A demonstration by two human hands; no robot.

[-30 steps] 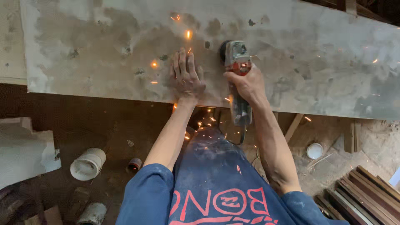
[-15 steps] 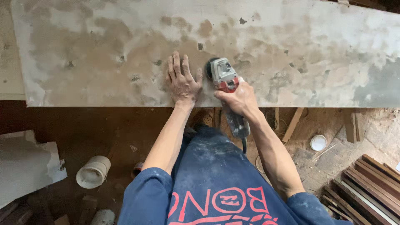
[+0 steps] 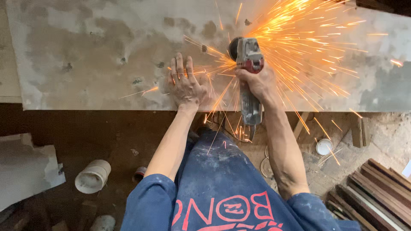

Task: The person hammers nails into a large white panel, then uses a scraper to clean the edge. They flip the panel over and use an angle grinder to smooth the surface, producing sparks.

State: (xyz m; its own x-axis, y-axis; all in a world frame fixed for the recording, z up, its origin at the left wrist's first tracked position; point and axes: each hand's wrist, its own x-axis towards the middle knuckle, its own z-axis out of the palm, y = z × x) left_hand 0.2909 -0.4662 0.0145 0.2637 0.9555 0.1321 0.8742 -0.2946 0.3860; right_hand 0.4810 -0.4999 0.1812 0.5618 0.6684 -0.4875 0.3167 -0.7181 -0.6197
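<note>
Stained grey sheet metal (image 3: 107,51) spans the bench. On it the right hand (image 3: 259,83) is wrapped tight around an angle grinder (image 3: 248,72), long axis pointing away, disc throwing sparks. Just left, the left hand (image 3: 186,85) lies flat, fingers spread.

one camera, worn on the person's head, looks steeply down past the blue shirt (image 3: 222,192) onto the grey slab (image 3: 85,51) at arm's length, floor clutter showing below its near edge; no second view.
</note>
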